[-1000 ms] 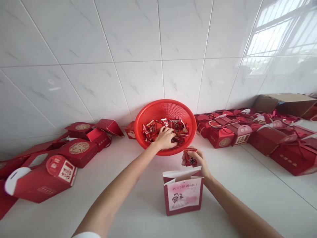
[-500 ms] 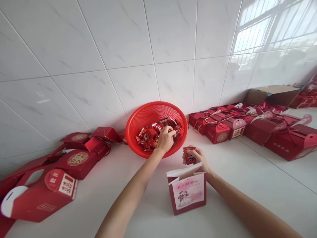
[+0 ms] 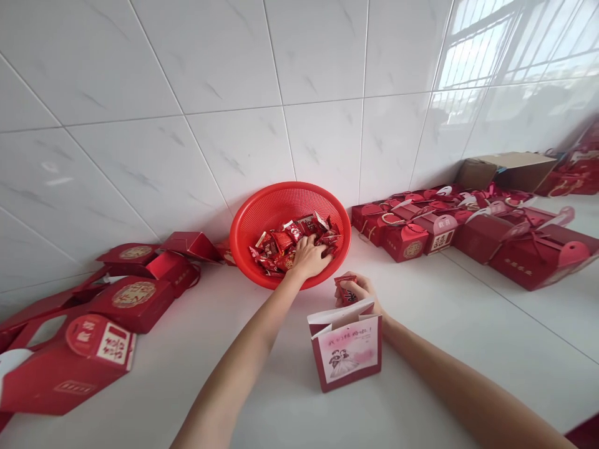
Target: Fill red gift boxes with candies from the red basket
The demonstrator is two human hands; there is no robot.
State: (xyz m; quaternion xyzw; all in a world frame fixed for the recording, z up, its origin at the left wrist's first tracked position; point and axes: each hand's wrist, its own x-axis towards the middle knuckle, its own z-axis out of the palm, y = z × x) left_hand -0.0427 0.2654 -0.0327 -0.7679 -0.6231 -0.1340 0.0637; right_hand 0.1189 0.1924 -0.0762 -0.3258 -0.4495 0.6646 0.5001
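Note:
My left hand reaches into a red plastic basket that stands against the wall. Its fingers are spread and rest on the small red wrapped sweets inside; the fingertips are partly hidden among them. Just outside the basket's right front rim, my right hand is closed around at least one red sweet packet with dark lettering. In front of that hand a red paper gift box stands upright with its top open. A pink-and-white picture of a couple covers its near face.
Folded red gift boxes lie along the wall at left. Many more red boxes with handles stand in rows at right. Behind them is an open cardboard carton. White tiles back the pale counter.
My left hand has gone from a raised pinch over the sweets to spread fingers down among them. My right hand keeps hold of the packet. The whole view has shifted slightly.

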